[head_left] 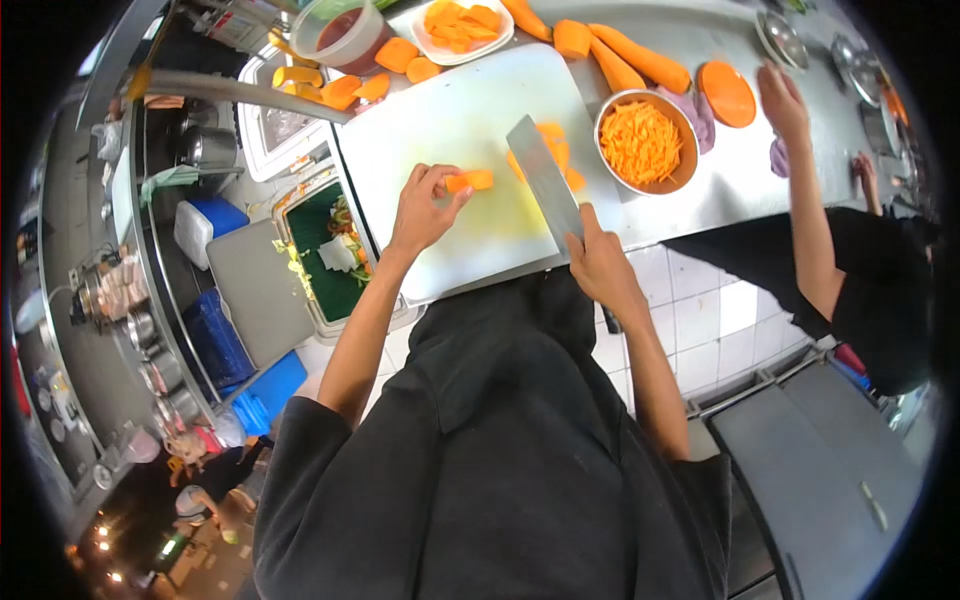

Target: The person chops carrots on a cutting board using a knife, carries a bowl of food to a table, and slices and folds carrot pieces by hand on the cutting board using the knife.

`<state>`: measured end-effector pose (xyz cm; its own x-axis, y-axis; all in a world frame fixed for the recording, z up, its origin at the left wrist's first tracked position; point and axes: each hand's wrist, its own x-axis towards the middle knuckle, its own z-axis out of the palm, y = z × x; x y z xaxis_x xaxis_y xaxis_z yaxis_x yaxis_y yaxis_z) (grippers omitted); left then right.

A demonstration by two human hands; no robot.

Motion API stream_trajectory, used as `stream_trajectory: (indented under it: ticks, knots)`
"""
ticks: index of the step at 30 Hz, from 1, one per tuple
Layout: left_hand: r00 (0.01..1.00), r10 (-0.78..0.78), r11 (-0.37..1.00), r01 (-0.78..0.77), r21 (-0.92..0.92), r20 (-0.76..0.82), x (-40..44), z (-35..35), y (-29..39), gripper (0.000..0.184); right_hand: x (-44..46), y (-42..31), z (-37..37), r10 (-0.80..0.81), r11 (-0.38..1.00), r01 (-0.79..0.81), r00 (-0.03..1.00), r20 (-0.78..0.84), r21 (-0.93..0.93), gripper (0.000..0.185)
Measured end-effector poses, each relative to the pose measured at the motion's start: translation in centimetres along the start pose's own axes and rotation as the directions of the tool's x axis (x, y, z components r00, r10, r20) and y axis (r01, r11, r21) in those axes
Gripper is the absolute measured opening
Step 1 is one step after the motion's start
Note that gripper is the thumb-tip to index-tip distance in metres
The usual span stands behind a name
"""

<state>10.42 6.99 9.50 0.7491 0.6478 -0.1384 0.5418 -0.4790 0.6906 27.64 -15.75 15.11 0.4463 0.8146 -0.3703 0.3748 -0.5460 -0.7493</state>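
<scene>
My left hand (432, 205) pinches a small block of carrot (470, 181) just above the white cutting board (420, 140). In my right hand (603, 262) is the handle of a cleaver (545, 185), its broad blade pointing away from me over the board. Several cut carrot pieces (553, 140) lie on the board at the blade's right side, partly hidden by it. To the right of the board stands a metal bowl (686, 180) filled with shredded carrot (640, 142).
Whole carrots (650, 58) and a white dish (463, 55) of carrot pieces lie behind the board. A tub of dark red liquid (345, 35) is at the back left. Below left is a green-lined waste bin (325, 270). A co-worker's arm (805, 180) reaches over the counter at right.
</scene>
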Motion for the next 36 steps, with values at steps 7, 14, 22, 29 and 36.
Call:
stream_trajectory:
  ticks: [7, 14, 22, 29, 36]
  knots:
    - [0.962, 0.142, 0.988, -0.124, 0.091, -0.234, -1.0, 1.0, 0.0, 0.043, -1.5, -2.3, 1.8, 0.024, 0.999, -0.026, 0.999, -0.042, -0.031, 0.031]
    - [0.946, 0.099, 0.986, -0.135, -0.096, -0.309, 0.3, 1.8, -2.4, 0.043, -1.7, -2.1, 4.5, -0.056, 0.995, 0.047, 0.993, -0.103, -0.083, 0.035]
    - [0.963, -0.237, 0.587, 0.037, -0.809, -0.127, 0.2, -1.8, -1.9, 0.045, -0.1, -4.0, 4.9, -0.071, 0.997, 0.069, 0.995, -0.064, -0.033, 0.036]
    - [0.967, -0.250, 0.162, -0.002, -0.987, -0.043, -0.1, -4.0, 0.5, 0.057, 2.3, -5.2, 6.7, -0.160, 0.930, 0.109, 0.980, -0.120, -0.352, 0.046]
    - [0.973, -0.225, -0.093, -0.074, -0.993, -0.051, -0.6, -7.8, 2.0, 0.049, 4.9, -3.1, 10.4, -0.346, 0.834, 0.263, 0.934, -0.089, -0.485, 0.049]
